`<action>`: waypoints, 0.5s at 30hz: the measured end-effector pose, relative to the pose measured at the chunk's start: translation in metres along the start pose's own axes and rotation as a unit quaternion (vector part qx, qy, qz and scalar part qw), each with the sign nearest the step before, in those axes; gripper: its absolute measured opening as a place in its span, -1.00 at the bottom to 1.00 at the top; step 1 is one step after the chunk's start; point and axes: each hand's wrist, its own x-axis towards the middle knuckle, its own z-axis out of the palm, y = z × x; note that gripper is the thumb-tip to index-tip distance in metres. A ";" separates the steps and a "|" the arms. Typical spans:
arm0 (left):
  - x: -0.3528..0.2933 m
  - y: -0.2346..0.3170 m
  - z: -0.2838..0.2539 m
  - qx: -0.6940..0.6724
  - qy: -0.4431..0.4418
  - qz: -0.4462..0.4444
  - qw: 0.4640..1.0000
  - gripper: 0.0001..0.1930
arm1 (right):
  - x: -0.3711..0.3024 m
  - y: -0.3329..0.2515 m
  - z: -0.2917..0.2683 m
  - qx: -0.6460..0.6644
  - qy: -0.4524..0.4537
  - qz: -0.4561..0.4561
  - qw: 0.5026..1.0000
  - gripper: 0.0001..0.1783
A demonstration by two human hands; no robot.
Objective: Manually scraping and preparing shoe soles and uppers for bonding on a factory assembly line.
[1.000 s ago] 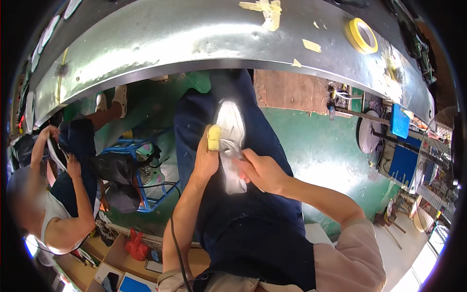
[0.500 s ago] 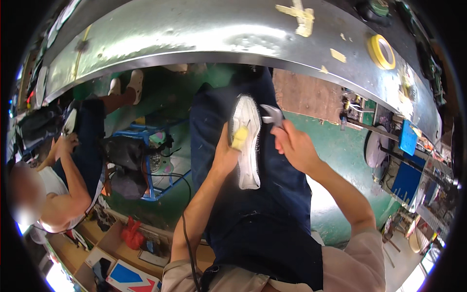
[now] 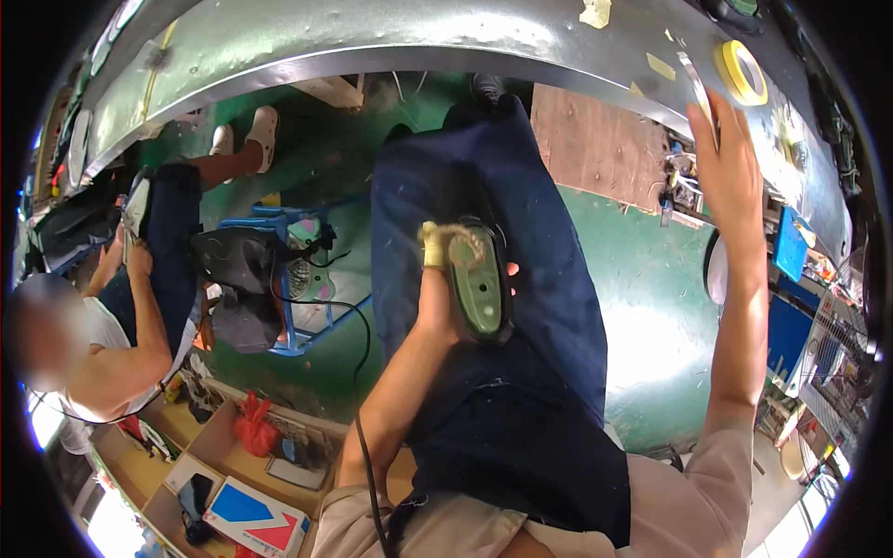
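Two hands — left hand (image 3: 437,298) gripping sole-up green-soled shoe (image 3: 479,279), right hand (image 3: 730,167) fingers spread on grey metal tabletop (image 3: 372,37), yellow tape roll (image 3: 741,70) just beside.

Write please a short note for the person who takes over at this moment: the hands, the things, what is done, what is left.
Left hand: holds a shoe sole-up over the lap, on the dark blue apron; thumb wears a yellow cover.
Right hand: raised to the metal workbench, at a thin blade-like tool beside a yellow tape roll; grip unclear.
Done: shoe turned sole-up.
Left: cannot tell from the view.
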 end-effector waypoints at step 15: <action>0.004 -0.014 0.005 0.095 0.083 0.094 0.988 -0.32 | -0.177 -0.170 0.070 0.511 -0.071 -0.153 0.843 -0.64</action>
